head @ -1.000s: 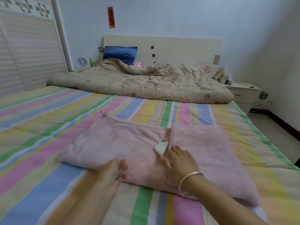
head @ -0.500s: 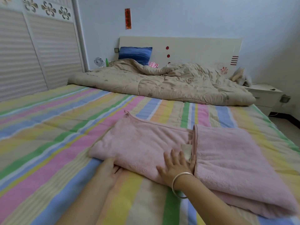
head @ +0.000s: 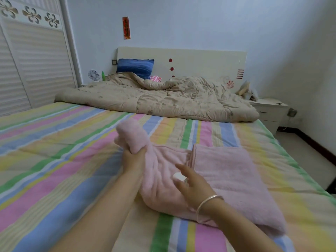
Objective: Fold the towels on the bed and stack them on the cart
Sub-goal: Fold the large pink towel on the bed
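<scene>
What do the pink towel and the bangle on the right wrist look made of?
Pink towel: probably plush terry or microfibre with a matte finish. It has a fuzzy nap and drapes limply where the left hand grips one end. Bangle: likely silver-toned metal, polished. It is a thin rigid ring with bright glints.

the left hand (head: pixel 133 159) grips the bunched left end of the pink towel (head: pixel 227 175), raised off the striped sheet (head: pixel 54 160). the right hand (head: pixel 192 186), fingers spread, is over the towel's middle beside a white label (head: pixel 179 177). a beige quilt (head: pixel 163 99) lies beyond.
</scene>
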A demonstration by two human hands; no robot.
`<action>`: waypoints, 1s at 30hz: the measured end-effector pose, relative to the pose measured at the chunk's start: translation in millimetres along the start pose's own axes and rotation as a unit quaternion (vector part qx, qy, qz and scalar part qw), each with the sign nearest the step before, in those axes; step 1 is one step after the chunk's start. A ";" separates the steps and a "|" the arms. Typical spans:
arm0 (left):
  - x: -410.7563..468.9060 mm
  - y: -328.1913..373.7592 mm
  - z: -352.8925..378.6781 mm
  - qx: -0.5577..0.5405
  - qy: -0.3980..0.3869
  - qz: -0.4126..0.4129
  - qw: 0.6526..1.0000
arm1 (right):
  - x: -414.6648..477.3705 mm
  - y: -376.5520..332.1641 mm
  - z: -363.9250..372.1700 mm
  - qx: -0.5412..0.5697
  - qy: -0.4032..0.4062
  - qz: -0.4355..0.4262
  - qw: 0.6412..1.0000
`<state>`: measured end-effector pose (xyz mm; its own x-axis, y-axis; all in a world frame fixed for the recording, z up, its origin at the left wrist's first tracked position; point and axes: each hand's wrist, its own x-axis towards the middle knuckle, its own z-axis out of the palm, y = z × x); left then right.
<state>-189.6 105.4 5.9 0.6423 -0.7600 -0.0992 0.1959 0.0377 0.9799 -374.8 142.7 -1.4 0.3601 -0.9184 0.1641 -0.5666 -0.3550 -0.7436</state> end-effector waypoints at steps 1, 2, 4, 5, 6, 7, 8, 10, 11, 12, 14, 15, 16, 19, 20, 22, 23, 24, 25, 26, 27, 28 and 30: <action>-8.5 3.7 15.9 0.050 -0.022 0.046 0.997 | 3.6 3.0 -18.9 0.089 0.046 0.043 0.994; -24.6 10.1 30.8 0.088 -0.045 0.083 0.992 | 7.0 5.1 -35.2 0.194 0.071 0.098 0.973; -55.4 13.4 64.6 0.172 -0.122 0.236 0.949 | 8.9 20.4 -68.1 0.405 0.100 0.188 0.889; -69.8 11.1 76.0 0.231 -0.160 0.330 0.901 | 6.9 30.8 -83.9 0.482 0.120 0.210 0.842; -82.0 5.1 87.1 0.301 -0.202 0.409 0.838 | 0.3 42.7 -101.1 0.528 0.143 0.222 0.807; -97.8 4.2 94.7 0.357 -0.249 0.454 0.777 | -6.7 54.7 -115.4 0.551 0.168 0.233 0.784; -115.4 -0.9 102.4 0.389 -0.311 0.457 0.737 | -14.5 70.1 -129.3 0.557 0.199 0.250 0.766; -135.3 -24.0 114.8 0.441 -0.388 0.465 0.663 | -29.9 94.6 -147.6 0.549 0.201 0.320 0.746; -143.5 -33.1 118.9 0.465 -0.400 0.476 0.630 | -36.8 105.3 -153.5 0.527 0.174 0.359 0.751; -147.7 -40.9 120.8 0.485 -0.413 0.473 0.608 | -41.2 115.0 -157.5 0.493 0.148 0.389 0.764; -152.5 -49.3 119.5 0.502 -0.418 0.468 0.595 | -43.6 126.2 -163.7 0.415 0.133 0.416 0.798; -153.8 -49.3 117.1 0.507 -0.417 0.464 0.595 | -41.6 127.8 -165.2 0.383 0.137 0.410 0.816; -154.1 -49.4 114.4 0.502 -0.410 0.474 0.596 | -39.4 125.1 -166.2 0.351 0.143 0.401 0.834; -147.5 -52.7 99.7 0.490 -0.400 0.483 0.605 | -26.6 111.3 -165.2 0.198 0.107 0.391 0.893; -143.7 -53.5 93.2 0.488 -0.393 0.481 0.613 | -21.5 106.9 -163.8 0.139 0.088 0.388 0.907; -134.3 -55.0 77.9 0.485 -0.356 0.484 0.636 | -10.8 98.4 -160.1 0.048 0.078 0.374 0.923; -127.5 -56.7 69.0 0.486 -0.325 0.491 0.646 | -5.6 95.4 -158.0 0.018 0.077 0.370 0.925; -119.6 -58.6 59.2 0.484 -0.294 0.497 0.658 | -0.9 93.0 -155.4 -0.005 0.077 0.368 0.927; -111.8 -59.8 49.3 0.476 -0.268 0.494 0.676 | 3.2 90.2 -154.5 -0.009 0.079 0.360 0.930; -105.1 -60.4 38.7 0.475 -0.251 0.473 0.698 | 6.9 88.4 -154.0 0.003 0.085 0.346 0.934; -99.0 -61.3 29.9 0.482 -0.238 0.444 0.717 | 10.4 87.7 -155.1 0.024 0.098 0.326 0.940; -95.0 -62.1 22.4 0.492 -0.234 0.407 0.733 | 13.4 85.8 -156.8 0.053 0.113 0.299 0.946; -92.9 -64.1 14.3 0.483 -0.234 0.353 0.767 | 15.3 75.9 -164.8 0.146 0.148 0.236 0.949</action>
<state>-272.4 164.3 -45.2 -0.0442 -0.9297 0.3656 -0.8631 0.2198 0.4546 -534.4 72.9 51.5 -0.1319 -0.9873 -0.0889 -0.3685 0.1321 -0.9202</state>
